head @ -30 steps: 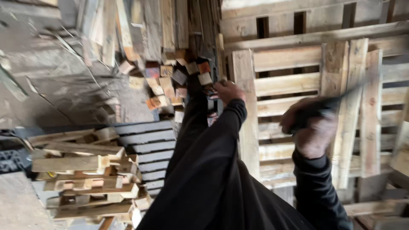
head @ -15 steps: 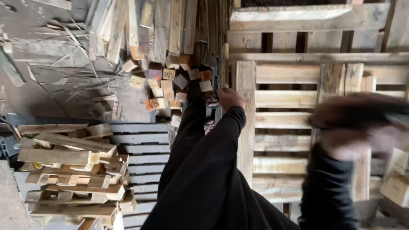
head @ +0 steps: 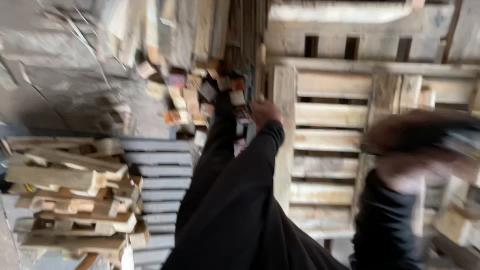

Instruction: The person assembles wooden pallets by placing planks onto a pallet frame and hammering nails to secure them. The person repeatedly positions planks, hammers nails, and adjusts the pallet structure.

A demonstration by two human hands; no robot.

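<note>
A heap of small cut wooden blocks (head: pixel 200 97), some with coloured ends, lay just left of the left grip. Further left and lower sat a stack of rough pale timber offcuts (head: pixel 70 195) beside a grey slatted pallet (head: pixel 157 185). Long bare planks (head: pixel 165 30) leaned above the blocks.

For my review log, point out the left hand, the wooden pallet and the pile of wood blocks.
left hand (head: pixel 264 114), head view, back of hand.
wooden pallet (head: pixel 330 115), head view, upper slat.
pile of wood blocks (head: pixel 190 95), head view, middle block.
</note>
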